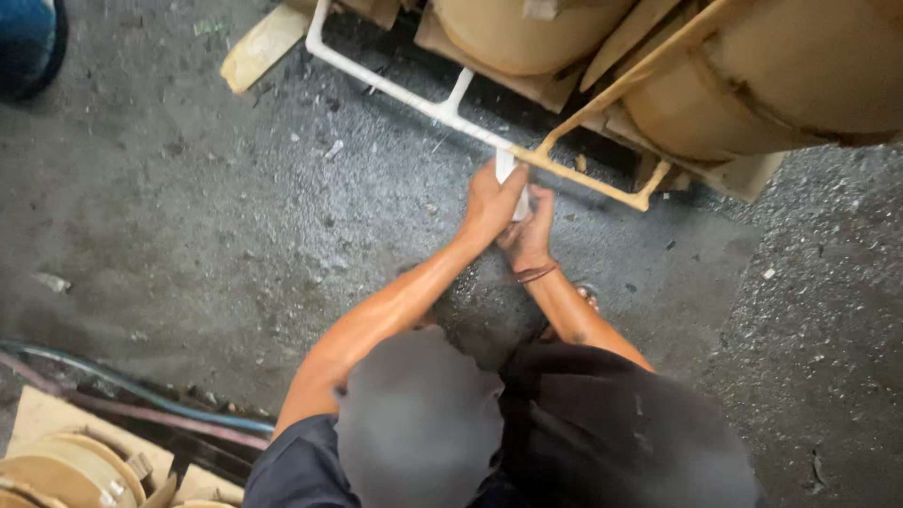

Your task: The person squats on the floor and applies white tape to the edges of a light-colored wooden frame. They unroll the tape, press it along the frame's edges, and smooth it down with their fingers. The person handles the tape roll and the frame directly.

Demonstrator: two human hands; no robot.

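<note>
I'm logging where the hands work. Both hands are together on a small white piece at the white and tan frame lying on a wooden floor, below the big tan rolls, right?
Not quite: the floor is not wood. The head view shows rough grey concrete floor. The rest holds: the left hand and right hand meet on the small white piece at the frame, below the tan rolls.

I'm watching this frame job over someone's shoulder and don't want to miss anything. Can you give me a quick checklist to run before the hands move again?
1. Left hand on the white piece: ok, fingers touch it.
2. Right hand close beside it: ok, just below the piece.
3. Piece sits at the joint where the white frame meets the tan frame: ok.
4. Grip firm: cannot tell, fingers hide it.
5. Rolls steady above the frames: cannot tell.
6. Hoses away from the hands: ok, far behind on the floor.
</note>
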